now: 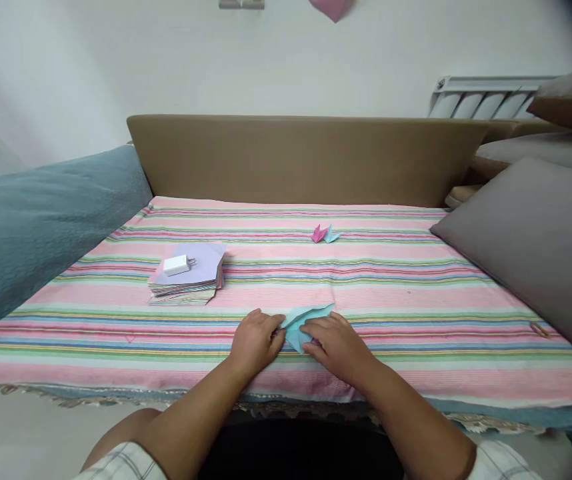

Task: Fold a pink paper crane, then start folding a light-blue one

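Observation:
A light blue sheet of paper [296,327], partly folded, lies near the front edge of the striped cloth. My left hand [257,339] pinches its left corner between thumb and fingers. On the right side of the paper, my right hand [333,343] grips it with the thumb below and the fingers on top. Parts of the paper are hidden under my right fingers. Farther back stand two small folded paper pieces, a pink one [319,233] and a light blue one [331,235], side by side.
A stack of coloured paper [193,273] sits at the left with a white plug adapter [177,265] on top. Grey cushions [531,247] fill the right side, near a small brown ring-like item [539,329]. A blue-green cushion [51,220] lies left. Behind is a brown backrest [306,160].

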`<state>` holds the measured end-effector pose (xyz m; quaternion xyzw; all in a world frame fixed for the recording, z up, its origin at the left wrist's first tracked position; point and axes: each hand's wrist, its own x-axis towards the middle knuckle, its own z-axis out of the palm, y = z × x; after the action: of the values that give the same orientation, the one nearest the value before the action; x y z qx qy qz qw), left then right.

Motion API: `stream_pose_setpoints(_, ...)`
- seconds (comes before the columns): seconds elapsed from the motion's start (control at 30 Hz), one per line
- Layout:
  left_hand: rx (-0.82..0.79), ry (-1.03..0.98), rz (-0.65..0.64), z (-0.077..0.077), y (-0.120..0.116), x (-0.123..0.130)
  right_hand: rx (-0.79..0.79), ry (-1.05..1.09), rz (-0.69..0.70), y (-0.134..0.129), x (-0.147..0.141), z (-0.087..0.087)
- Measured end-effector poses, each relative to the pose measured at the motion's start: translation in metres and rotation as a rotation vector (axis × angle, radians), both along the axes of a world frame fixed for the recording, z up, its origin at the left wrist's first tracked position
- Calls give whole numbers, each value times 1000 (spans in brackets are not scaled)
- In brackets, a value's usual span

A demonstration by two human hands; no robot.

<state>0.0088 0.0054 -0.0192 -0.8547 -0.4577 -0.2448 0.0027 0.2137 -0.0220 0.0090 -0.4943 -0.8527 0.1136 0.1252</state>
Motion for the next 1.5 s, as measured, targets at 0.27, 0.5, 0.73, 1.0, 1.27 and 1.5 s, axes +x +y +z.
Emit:
stream_pose_setpoints(0.27, -7, -5, -12, -3, 1, 0, 134, 104, -359, 14, 15, 0)
stream_pose_setpoints(0.5, -56, -9, 3, -3, 2, -1, 109, 375, -456, 31, 27, -17)
stream_pose_setpoints(0.73, -54, -45, 9, -4, 4, -1, -251, 722, -477, 40, 24, -22)
stream_pose_setpoints(1.0, -51, -38, 35, -5, 3, 0, -321, 885, -507, 43, 20, -29)
stream_pose_setpoints(1.27, -43, -21, 29, -1, 2, 0, -366, 1005, -506, 42, 17, -30)
stream_pose_setpoints(1.5, -67, -15, 33, 1, 2, 1, -379, 1004, -484, 44, 14, -36)
